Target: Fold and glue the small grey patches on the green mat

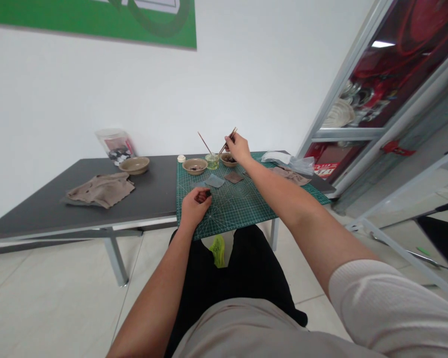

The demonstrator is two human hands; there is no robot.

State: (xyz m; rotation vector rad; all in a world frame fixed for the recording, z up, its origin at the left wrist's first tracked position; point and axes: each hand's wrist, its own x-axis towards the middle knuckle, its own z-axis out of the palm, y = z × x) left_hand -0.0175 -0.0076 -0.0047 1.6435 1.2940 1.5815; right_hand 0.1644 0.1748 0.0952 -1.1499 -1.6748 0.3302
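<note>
My left hand (196, 205) is closed around a small black piece (208, 193), just above the green cutting mat (242, 211). My right hand (238, 147) pinches a thin brown stick (228, 140), whose lower end points down at a small glass jar (212, 162) of yellowish liquid. Whether it is a brush or chopsticks, I cannot tell. Another slender stick (204, 142) leans in the jar. To the jar's left is a tan bowl (194, 170) with dark bits; a second bowl (224, 162) of dark pieces lies partly behind my right hand.
Grey-blue (215, 181) and brown cloth squares (233, 177) lie on the mat. A brown cloth (101, 190), a tan bowl (134, 166) and a clear tub (115, 145) occupy the left side. Plastic packaging (294, 163) sits at right, and a white wall (246, 74) stands behind.
</note>
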